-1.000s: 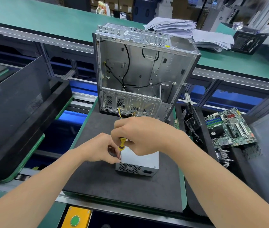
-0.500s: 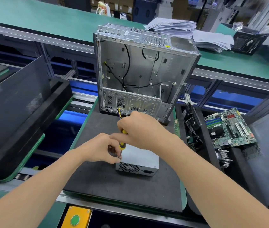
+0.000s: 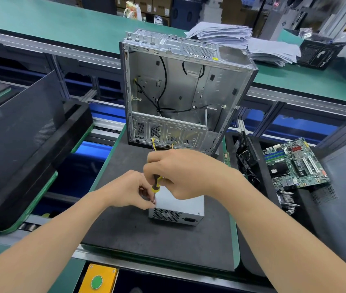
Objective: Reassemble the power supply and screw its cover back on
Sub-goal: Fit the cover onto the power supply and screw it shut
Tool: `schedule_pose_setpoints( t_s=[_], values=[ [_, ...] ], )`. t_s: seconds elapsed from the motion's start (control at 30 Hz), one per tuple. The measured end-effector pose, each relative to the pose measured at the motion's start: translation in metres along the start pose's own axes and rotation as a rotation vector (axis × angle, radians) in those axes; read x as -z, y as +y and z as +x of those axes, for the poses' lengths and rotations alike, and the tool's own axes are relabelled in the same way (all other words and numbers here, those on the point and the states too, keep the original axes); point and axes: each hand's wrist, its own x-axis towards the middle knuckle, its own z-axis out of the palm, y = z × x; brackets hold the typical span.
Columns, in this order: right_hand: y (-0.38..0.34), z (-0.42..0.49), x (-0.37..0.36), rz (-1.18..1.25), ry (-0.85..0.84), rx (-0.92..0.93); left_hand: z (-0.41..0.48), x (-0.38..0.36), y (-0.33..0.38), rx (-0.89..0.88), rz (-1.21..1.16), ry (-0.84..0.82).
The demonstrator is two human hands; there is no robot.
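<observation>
Both our forearms come in from 6 o'clock and meet over the middle of the black mat point(image 3: 146, 240). The left hand point(image 3: 128, 190) sits low with the wrist straight and knuckles up. The right hand point(image 3: 185, 173) arches above it, wrist bent, back of the hand toward us.

The power supply point(image 3: 180, 208) lies flat on the mat right under the hands, with its vented face and socket turned to 6 o'clock. Our right hand hides much of its top. At 12 o'clock from it an open computer case point(image 3: 184, 92) stands upright, with black cables loose inside and yellow wires at its lower edge. A motherboard point(image 3: 294, 163) lies at 3 o'clock, well apart. A dark tray point(image 3: 19, 144) leans at 9 o'clock. Beyond the case runs a green counter point(image 3: 62, 24) with a stack of papers point(image 3: 220, 33) at 1 o'clock. A yellow box with a green button point(image 3: 98, 280) sits at 7 o'clock, near the lower edge.

Our right hand is curled round the black-and-yellow handle of a screwdriver point(image 3: 156, 183), which stands nearly upright. Its tip is down at the power supply's near left top corner. Our left hand has its fingers curled, thumb and forefinger pinching the thin shaft just above that corner. We cannot tell whether a screw sits under the tip.
</observation>
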Motion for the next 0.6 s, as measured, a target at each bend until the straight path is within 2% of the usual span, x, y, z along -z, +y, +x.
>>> schedule_pose_setpoints(
  t_s=[0.17, 0.33, 0.6],
  values=[
    [0.002, 0.003, 0.0, 0.038, -0.03, -0.062, -0.001, 0.0, 0.0, -0.008, 0.002, -0.024],
    [-0.002, 0.009, -0.005, -0.003, 0.105, -0.157, 0.0, -0.001, -0.003, 0.013, -0.016, -0.034],
    [-0.009, 0.019, -0.013, 0.005, 0.249, -0.462, 0.001, -0.003, -0.008, 0.032, -0.031, -0.023]
  ],
)
